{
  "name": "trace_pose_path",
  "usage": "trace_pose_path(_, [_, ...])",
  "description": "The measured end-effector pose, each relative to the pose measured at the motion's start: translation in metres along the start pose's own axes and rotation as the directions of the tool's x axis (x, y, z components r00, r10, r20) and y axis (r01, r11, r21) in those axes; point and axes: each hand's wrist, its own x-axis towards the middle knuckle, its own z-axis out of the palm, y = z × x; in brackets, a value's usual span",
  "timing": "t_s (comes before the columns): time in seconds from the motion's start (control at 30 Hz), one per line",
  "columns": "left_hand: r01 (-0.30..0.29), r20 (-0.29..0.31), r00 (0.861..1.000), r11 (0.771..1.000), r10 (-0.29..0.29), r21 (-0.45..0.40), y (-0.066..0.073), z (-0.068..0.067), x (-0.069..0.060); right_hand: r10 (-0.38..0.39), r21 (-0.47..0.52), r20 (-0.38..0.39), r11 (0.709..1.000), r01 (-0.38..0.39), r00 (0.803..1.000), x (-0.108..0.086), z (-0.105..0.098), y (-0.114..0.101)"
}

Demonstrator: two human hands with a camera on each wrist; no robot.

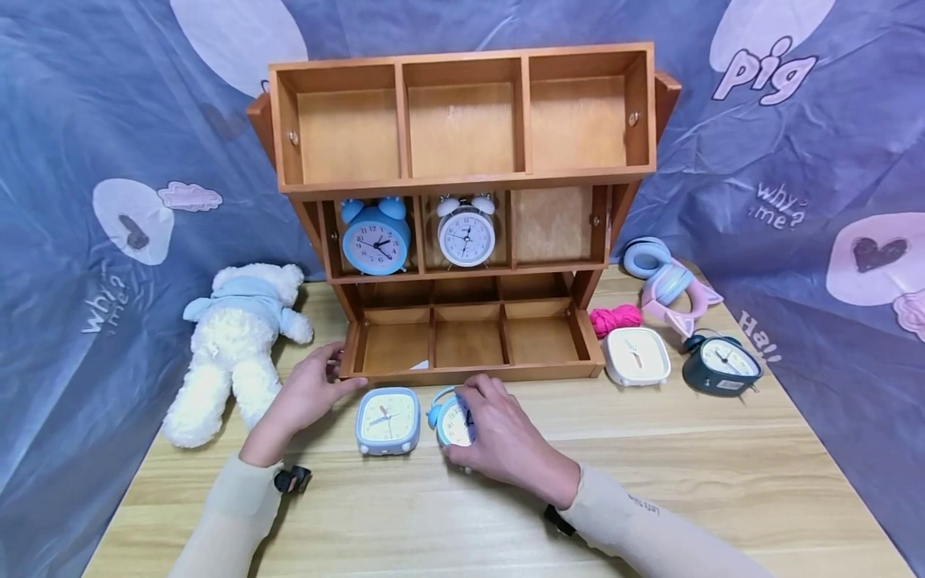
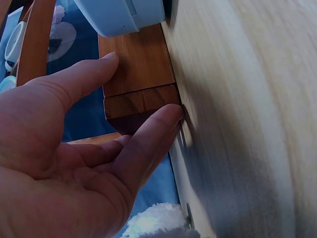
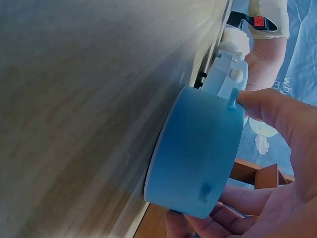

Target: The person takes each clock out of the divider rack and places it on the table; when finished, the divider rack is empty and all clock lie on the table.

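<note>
My left hand [image 1: 307, 393] holds the lower left corner of the wooden shelf [image 1: 470, 374], thumb on the front board [image 2: 138, 64] and fingers at its end. My right hand [image 1: 506, 433] grips a round blue alarm clock [image 1: 454, 421] with a handle. The clock lies face up, bells to the left, close to the tabletop; its smooth blue side [image 3: 198, 148] shows in the right wrist view. Between both hands stands a square light-blue alarm clock [image 1: 388, 417]. On the middle tier are a blue twin-bell clock [image 1: 376, 241] and a white twin-bell clock [image 1: 466, 235].
A white teddy bear [image 1: 234, 345] lies at left. To the shelf's right are pink yarn [image 1: 616, 319], a square white clock [image 1: 637, 356], a dark green alarm clock [image 1: 721, 365] and pink-and-blue headphones [image 1: 675, 293]. A patterned blue cloth [image 1: 817, 160] hangs behind.
</note>
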Motion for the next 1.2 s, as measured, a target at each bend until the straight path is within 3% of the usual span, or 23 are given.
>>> trace_pose_path(0.6, [-0.011, -0.002, 1.0, 1.0, 0.011, 0.0, -0.003, 0.001, -0.001, 0.024, 0.033, 0.008, 0.999, -0.024, 1.0, -0.002, 0.002, 0.002])
trace_pose_path(0.87, [-0.008, -0.003, 1.0, 1.0, 0.008, 0.005, -0.002, 0.001, -0.001, -0.009, 0.028, -0.044, 1.0, 0.011, 0.999, -0.002, -0.004, 0.002])
trace_pose_path(1.2, [-0.022, -0.003, 1.0, 1.0, 0.022, 0.009, -0.001, 0.0, 0.001, 0.01, 0.044, -0.083, 0.999, -0.007, 0.996, 0.007, -0.021, -0.001])
